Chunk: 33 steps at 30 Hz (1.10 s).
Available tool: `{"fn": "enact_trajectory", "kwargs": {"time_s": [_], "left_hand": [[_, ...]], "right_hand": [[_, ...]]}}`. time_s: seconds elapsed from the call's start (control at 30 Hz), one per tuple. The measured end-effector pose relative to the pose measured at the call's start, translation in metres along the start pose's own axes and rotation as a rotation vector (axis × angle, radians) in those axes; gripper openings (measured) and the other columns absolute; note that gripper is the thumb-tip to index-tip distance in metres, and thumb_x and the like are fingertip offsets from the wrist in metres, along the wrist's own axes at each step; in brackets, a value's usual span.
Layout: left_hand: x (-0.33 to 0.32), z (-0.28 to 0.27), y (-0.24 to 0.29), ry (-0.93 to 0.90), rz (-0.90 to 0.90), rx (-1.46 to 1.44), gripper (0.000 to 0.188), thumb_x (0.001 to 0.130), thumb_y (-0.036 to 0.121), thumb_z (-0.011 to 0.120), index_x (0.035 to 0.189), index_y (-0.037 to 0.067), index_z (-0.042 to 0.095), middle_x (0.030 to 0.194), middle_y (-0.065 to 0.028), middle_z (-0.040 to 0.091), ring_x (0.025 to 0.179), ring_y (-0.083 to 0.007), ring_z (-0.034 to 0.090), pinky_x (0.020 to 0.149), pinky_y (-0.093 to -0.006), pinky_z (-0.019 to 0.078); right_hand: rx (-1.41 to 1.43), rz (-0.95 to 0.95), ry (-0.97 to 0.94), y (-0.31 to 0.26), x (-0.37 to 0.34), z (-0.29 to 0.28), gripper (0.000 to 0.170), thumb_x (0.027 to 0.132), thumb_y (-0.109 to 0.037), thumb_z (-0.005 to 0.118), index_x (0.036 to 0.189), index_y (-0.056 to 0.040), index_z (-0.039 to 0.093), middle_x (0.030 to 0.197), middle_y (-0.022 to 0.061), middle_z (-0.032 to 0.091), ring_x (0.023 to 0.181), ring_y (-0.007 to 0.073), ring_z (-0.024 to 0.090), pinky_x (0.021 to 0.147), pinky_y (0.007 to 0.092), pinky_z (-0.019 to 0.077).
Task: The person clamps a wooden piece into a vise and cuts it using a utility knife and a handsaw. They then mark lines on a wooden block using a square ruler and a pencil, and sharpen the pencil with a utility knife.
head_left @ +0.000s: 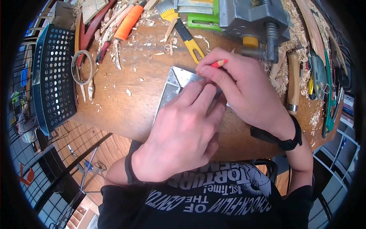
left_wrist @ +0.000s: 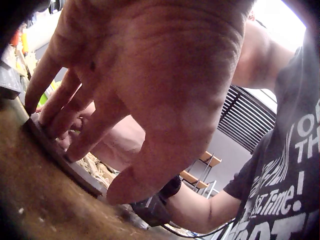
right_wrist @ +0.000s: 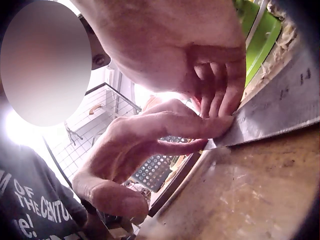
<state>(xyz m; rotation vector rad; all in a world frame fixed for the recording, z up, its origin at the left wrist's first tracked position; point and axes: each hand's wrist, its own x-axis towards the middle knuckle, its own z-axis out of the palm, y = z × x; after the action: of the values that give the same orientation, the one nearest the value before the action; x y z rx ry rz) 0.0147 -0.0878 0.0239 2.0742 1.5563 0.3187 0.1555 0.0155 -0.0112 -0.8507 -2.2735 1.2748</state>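
Note:
A silver metal tool [head_left: 172, 81] lies on the wooden table; its marked flat blade [right_wrist: 280, 97] shows in the right wrist view. My left hand [head_left: 183, 129] rests over it, fingertips pressing on it and the thumb apart from the fingers. In the left wrist view the fingers of this hand [left_wrist: 150, 75] reach down to the tool's dark edge [left_wrist: 72, 167]. My right hand [head_left: 248, 87] pinches a red pencil [head_left: 219, 63] near the tool's far end, beside the left fingertips. The pencil's sharpened wooden end points right; its other end is hidden by the fingers.
A perforated dark basket [head_left: 57, 76] and a tape ring [head_left: 82, 67] stand left. Behind are an orange-handled tool [head_left: 130, 23], a yellow-black tool [head_left: 187, 38], a green item [head_left: 204, 22] and a metal vise [head_left: 255, 23]. A wooden handle [head_left: 293, 82] lies right, among shavings.

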Motion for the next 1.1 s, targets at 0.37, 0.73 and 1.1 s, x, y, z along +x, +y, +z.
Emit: {"fn": "enact_trajectory", "kwargs": {"time_s": [0.37,0.73,1.1], "left_hand": [[0.0,0.0,-0.001,0.011,0.006,-0.006,0.052,0.062,0.018,0.077,0.111,0.008,0.064,0.112,-0.0122,0.052,0.103,-0.0294,0.055,0.083,-0.0384,0.0542],[0.0,-0.001,-0.001,-0.009,0.004,-0.021,0.052,0.06,0.017,0.076,0.11,0.007,0.065,0.113,-0.0127,0.053,0.104,-0.0296,0.055,0.085,-0.0391,0.0537],[0.0,0.001,-0.001,0.012,0.019,-0.036,0.051,0.06,0.017,0.076,0.109,0.006,0.064,0.116,-0.0143,0.053,0.105,-0.0313,0.055,0.088,-0.0401,0.0528]], "right_hand": [[0.014,0.044,0.007,-0.004,-0.001,-0.002,0.014,0.097,-0.01,0.055,0.098,0.0003,0.063,0.081,0.0116,0.068,0.073,0.0231,0.068,0.067,0.0305,0.0503],[-0.041,0.063,-0.004,-0.009,0.001,-0.003,0.012,0.096,-0.009,0.056,0.097,0.0007,0.063,0.08,0.0132,0.066,0.072,0.0253,0.066,0.066,0.0313,0.0496],[-0.128,-0.024,0.0,-0.006,-0.004,-0.008,0.011,0.094,-0.008,0.058,0.095,0.0009,0.063,0.081,0.013,0.065,0.072,0.0288,0.064,0.067,0.0333,0.0487]]}}
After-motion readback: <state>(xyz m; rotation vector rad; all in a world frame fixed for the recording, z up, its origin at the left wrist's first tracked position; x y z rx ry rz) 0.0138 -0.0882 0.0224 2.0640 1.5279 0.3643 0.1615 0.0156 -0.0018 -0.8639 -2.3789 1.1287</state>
